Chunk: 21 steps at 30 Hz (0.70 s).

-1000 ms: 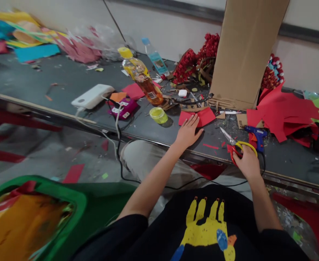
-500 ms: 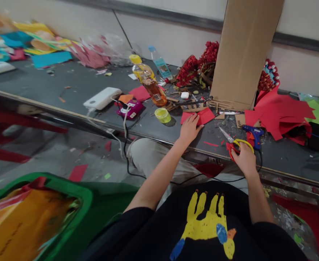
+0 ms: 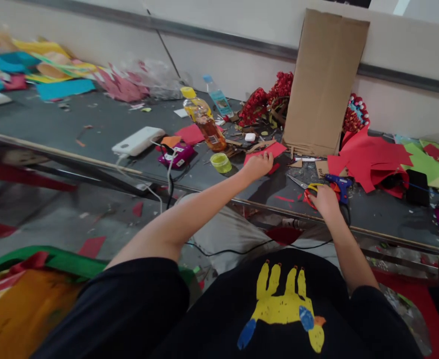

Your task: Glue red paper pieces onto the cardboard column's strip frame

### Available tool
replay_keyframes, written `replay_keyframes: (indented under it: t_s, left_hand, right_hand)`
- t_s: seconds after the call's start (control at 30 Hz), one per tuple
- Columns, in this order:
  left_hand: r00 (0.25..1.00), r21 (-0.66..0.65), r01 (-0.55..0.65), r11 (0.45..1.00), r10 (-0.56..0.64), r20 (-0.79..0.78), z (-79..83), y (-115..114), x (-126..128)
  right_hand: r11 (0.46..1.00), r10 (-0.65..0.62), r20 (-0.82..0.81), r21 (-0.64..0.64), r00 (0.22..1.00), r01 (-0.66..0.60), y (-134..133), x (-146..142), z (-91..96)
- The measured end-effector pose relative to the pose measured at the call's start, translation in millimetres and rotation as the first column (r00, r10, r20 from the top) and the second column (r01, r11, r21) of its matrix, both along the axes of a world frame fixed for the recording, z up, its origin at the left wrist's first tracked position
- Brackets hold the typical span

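My left hand (image 3: 259,165) is raised a little above the dark table (image 3: 92,124), its fingers closed on a sheet of red paper (image 3: 270,150) that it holds off the surface. My right hand (image 3: 323,199) rests near the table's front edge with its fingers wrapped around the handles of yellow and red scissors (image 3: 309,188), whose blades point left along the table. A blue glue gun (image 3: 337,182) lies just right of the scissors.
A tall cardboard sheet (image 3: 324,80) leans on the wall behind red paper flowers (image 3: 268,97). A bottle of amber liquid (image 3: 203,119), a yellow-green tub (image 3: 220,162), a white power bank (image 3: 137,140) with cables and a heap of red paper (image 3: 372,159) lie around. A green bag (image 3: 36,294) stands at lower left.
My left hand went from lying flat on the red paper to gripping it and lifting it off the table. My right hand stayed on the scissors. The view tilted up.
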<state>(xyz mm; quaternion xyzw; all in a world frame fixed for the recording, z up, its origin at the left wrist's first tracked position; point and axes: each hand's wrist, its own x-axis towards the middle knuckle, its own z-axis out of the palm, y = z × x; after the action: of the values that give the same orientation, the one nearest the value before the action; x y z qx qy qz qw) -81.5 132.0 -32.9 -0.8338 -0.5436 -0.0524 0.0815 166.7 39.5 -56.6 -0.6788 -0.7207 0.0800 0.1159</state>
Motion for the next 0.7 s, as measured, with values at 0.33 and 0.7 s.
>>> replay_keyframes:
  t_s: [0.33, 0.7]
  left_hand:
    - [0.985, 0.177, -0.151, 0.973, 0.133, 0.11, 115.9, 7, -22]
    - [0.887, 0.003, 0.255, 0.967, -0.235, 0.397, 134.8, -58, 4]
  right_hand:
    - [0.903, 0.227, -0.291, 0.419, 0.929, -0.09, 42, -13, 59.3]
    - [0.895, 0.424, -0.67, 0.414, 0.61, -0.168, 27, -20, 106.5]
